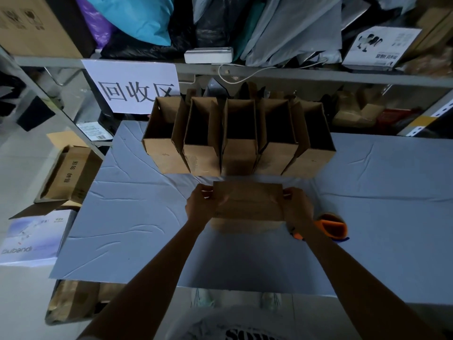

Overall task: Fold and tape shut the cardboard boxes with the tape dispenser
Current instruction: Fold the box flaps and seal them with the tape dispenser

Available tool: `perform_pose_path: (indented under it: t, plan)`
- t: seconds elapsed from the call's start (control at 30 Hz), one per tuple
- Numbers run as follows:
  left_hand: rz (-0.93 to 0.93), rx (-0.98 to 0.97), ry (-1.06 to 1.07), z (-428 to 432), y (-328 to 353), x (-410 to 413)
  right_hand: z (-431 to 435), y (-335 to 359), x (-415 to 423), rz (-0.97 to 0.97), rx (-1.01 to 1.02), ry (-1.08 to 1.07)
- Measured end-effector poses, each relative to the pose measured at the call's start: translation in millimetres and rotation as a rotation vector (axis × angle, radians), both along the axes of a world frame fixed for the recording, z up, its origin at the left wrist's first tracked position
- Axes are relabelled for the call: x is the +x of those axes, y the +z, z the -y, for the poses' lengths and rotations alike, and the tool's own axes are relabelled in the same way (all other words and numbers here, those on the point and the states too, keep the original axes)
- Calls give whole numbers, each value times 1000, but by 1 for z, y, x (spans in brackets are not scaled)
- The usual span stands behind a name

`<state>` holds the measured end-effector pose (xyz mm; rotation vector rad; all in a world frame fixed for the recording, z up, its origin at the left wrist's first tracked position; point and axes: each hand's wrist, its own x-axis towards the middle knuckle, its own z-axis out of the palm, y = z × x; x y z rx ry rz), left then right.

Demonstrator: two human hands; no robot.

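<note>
A small brown cardboard box [247,204] sits on the grey table [137,217] in front of me, its top flaps folded flat. My left hand [201,204] grips its left end and my right hand [297,208] grips its right end. An orange tape dispenser [332,227] lies on the table just right of my right wrist, partly hidden by my forearm. Behind the box stands a row of several open cardboard boxes [239,138] with their flaps upright.
A metal shelf [269,72] with bags, a white device and a paper sign runs behind the table. Cardboard boxes [68,175] and a white carton [34,239] sit on the floor to the left. The table's near edge is close to my body.
</note>
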<state>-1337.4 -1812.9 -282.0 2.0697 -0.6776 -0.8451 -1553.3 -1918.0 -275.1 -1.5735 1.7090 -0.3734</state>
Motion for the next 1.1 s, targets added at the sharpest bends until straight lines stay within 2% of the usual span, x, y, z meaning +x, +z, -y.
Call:
perform_pose_path:
  t: [0.1,0.23,0.37,0.5,0.63,0.83,0.93,1.0,1.07,1.1]
  plan:
    - [-19,-4,39,1,-3,-2,2,1,-3,-55,18,20]
    - [-162,-59,121,-5,-12,-8,-1,5,1,-22,-4,-30]
    - [-157,-64,135,2,-7,-18,0,5,-8,4,-51,-40]
    - [-166,-74,143,5,-2,-25,10,9,-17,58,12,64]
    - [-384,-220,221,1,-6,-40,15,10,-25,124,64,160]
    - [-385,-293,246,2,-12,-54,23,8,-38,170,71,181]
    - [-368,-290,257,12,-9,-68,28,7,-56,191,13,239]
    - [-301,-285,257,18,-8,-75,24,4,-73,211,-24,159]
    - [-244,-272,249,20,-10,-77,20,-2,-95,99,-121,75]
    - [-226,-266,247,21,-11,-77,17,-7,-108,-28,-183,106]
